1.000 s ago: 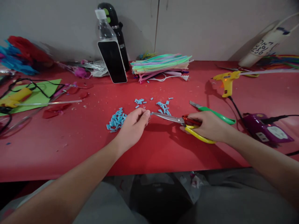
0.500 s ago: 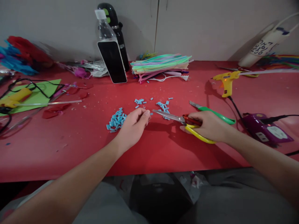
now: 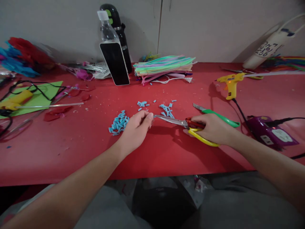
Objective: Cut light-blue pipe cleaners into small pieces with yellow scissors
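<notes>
My left hand is closed in a pinch between thumb and forefinger. A speck of light blue shows at its fingertips, but most of the small piece there is hidden. My right hand grips scissors with red and yellow handles. Their blades point left, nearly together, with the tips right at my left fingertips. A pile of short blue cut pieces lies left of my left hand. More short blue pieces are scattered behind the blades, and a smaller group sits beyond my left hand.
A green-handled utility knife lies behind my right hand. At right are a yellow glue gun and a purple power box. A pipe cleaner bundle, a phone and bottles stand behind. Another glue gun is at left.
The scissor blades have come closer together and moved slightly left, so their tips meet my left fingertips. My left hand has stayed in place.
</notes>
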`<state>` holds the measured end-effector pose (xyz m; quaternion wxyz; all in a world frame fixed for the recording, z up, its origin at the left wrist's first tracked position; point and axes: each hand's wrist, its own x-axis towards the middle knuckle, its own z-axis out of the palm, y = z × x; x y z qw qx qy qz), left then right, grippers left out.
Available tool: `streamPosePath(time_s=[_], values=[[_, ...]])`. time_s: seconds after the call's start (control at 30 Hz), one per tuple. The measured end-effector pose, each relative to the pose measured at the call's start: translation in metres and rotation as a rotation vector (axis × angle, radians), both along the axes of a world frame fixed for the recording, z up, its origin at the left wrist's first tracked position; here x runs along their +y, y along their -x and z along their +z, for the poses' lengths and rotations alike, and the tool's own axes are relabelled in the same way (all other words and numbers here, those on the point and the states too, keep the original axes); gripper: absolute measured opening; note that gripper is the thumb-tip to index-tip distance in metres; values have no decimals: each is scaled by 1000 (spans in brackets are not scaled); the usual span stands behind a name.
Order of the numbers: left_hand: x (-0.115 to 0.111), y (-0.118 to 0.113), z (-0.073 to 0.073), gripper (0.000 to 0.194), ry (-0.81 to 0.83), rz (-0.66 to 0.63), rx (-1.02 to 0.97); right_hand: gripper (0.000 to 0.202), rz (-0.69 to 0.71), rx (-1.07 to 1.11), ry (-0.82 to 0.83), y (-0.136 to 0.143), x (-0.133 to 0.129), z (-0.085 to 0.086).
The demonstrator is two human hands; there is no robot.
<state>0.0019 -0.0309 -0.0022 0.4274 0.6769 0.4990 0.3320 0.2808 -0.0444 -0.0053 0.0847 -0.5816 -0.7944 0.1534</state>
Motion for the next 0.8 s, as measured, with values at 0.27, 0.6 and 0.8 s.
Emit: streamPosePath(time_s=[0.27,0.6,0.8], values=[[0,0,1,34,9,-8,5,35,-30,-5,6,2,0,1],[1,0,0,34,14,-4,-1,41,13,32,4,-1,0,-1],[1,-1,-1,34,15,1,0,40,13,24,0,-1,0,-1]])
